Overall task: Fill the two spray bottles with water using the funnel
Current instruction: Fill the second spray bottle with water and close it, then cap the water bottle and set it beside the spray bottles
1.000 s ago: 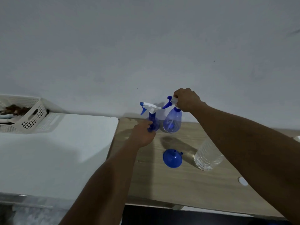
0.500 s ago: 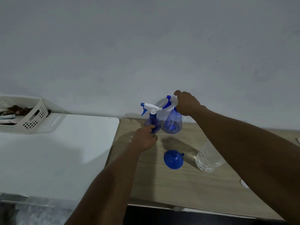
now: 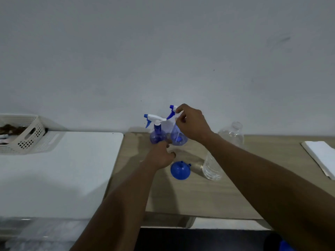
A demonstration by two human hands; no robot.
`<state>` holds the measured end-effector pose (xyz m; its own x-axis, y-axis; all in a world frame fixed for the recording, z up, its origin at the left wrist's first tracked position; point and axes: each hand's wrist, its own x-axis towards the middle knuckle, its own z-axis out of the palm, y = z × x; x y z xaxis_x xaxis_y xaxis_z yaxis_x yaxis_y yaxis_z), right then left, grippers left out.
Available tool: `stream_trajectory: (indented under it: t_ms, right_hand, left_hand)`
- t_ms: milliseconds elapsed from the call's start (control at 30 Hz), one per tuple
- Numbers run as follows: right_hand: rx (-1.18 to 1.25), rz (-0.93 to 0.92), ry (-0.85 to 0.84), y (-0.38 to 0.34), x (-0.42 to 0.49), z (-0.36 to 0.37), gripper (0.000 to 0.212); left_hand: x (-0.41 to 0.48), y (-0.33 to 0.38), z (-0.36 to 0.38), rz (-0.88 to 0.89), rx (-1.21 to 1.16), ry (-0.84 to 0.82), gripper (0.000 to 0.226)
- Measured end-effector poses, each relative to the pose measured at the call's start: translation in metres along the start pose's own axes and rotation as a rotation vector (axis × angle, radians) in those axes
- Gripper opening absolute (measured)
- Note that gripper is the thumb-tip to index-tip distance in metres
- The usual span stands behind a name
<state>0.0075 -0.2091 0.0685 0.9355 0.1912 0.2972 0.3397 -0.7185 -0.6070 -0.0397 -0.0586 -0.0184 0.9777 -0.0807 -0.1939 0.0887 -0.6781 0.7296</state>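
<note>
A white table (image 3: 54, 169) fills my view from seven to nine o'clock. It butts against the wooden table (image 3: 181, 200), where the work takes place. A perforated white basket (image 3: 23, 136) with brown contents sits at the white table's far left corner, well apart from the action. A folded white sheet (image 3: 320, 156) lies at three o'clock by the right edge.

Two clear water bottles stand right of centre. The near water bottle (image 3: 211, 169) is partly hidden by the right forearm, and the far water bottle (image 3: 231, 134) stands by the wall.

The left spray bottle (image 3: 157, 134) and the right spray bottle (image 3: 178, 138) stand just beside each other at twelve o'clock, close to the wall. The blue funnel (image 3: 180, 171) lies mouth-down at their six o'clock, between the left wrist and the near water bottle.

My right hand (image 3: 192, 124) pinches the right spray bottle's white trigger head. My left hand (image 3: 160, 156) curls at the foot of the pair; I cannot tell whether it grips either one.

Bare wood runs from the funnel to the front edge at six o'clock.
</note>
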Motion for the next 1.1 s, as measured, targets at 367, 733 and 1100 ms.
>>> stream_trajectory:
  t_ms: [367,733,1100]
  right_hand:
    - [0.092,0.111,-0.148,0.076,-0.193,-0.012,0.011]
    - [-0.367,0.445,-0.189,0.238,-0.234,-0.057,0.037]
    - [-0.484,0.286,-0.470,0.267,-0.226,-0.062,0.042]
  left_hand:
    - [-0.042,0.003,0.053,0.105,0.004,0.024,0.058]
    - [-0.030,0.076,0.116,0.148,-0.170,0.040,0.122]
    - [-0.020,0.098,0.144,0.110,-0.337,0.186,0.079]
